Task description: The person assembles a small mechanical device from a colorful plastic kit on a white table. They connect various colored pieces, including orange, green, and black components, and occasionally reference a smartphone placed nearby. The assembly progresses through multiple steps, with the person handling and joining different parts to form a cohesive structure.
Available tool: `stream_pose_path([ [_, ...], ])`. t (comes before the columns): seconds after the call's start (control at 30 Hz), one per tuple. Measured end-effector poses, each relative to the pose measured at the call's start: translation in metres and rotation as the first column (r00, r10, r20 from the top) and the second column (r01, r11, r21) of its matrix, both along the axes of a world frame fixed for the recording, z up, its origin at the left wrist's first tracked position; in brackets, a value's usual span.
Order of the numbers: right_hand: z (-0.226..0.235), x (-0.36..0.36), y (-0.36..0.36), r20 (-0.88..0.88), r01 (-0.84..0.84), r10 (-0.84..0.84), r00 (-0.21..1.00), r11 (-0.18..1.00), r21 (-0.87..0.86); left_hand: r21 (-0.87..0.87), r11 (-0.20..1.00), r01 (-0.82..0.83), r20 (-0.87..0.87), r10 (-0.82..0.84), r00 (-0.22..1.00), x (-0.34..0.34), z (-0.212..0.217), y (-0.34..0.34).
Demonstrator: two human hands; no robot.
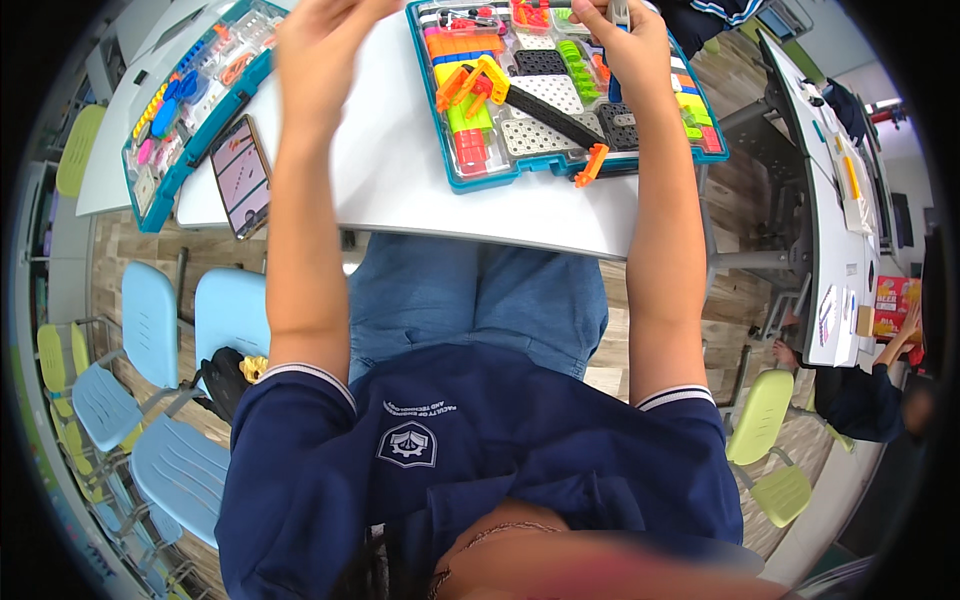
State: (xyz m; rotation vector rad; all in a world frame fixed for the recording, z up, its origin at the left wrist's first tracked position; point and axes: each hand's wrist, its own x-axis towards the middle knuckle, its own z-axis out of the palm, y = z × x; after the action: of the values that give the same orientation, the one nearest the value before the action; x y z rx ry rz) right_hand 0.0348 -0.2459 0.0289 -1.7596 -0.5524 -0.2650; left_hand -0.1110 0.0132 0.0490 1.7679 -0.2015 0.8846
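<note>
At the top edge, my left hand [335,50] is raised over the white table, smeared by motion and partly cut off. I cannot make out anything in its fingers. My right hand [640,50] hovers over the right part of a teal-edged case [490,182] of building parts, its thumb and fingers closed around a small grey piece [619,14]. Lying across the case is a built piece: a long black beam [553,116] with orange and yellow parts [482,80] at one end and an orange tip [592,166] at the other.
Left of me, a phone [241,178] with a lit screen lies beside a second teal case [165,203] of colourful small parts. Blue chairs [150,310] stand at left, a green chair [760,415] at right. Another table [830,300] and a person's dark sleeve [860,405] are farther right.
</note>
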Motion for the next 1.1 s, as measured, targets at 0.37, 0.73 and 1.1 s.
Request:
stream_pose_path([
  [0.37, 0.004, -0.003, 0.001, -0.080, 0.021, -0.020, 0.997, 1.000, 0.014, 0.720, 0.458, -0.521, -0.038, 0.775, 0.630, -0.191, -0.046, 0.119],
  [0.73, 0.000, 0.000, -0.001, 0.016, -0.011, 0.012, 1.000, 0.999, -0.033, 0.705, 0.610, -0.362, -0.193, 0.656, 0.730, -0.175, -0.065, 0.130],
  [1.1, 0.002, -0.003, 0.001, 0.028, -0.015, 0.017, 0.999, 0.997, -0.070, 0.664, 0.616, -0.423, -0.199, 0.692, 0.694, -0.174, -0.071, 0.127],
])
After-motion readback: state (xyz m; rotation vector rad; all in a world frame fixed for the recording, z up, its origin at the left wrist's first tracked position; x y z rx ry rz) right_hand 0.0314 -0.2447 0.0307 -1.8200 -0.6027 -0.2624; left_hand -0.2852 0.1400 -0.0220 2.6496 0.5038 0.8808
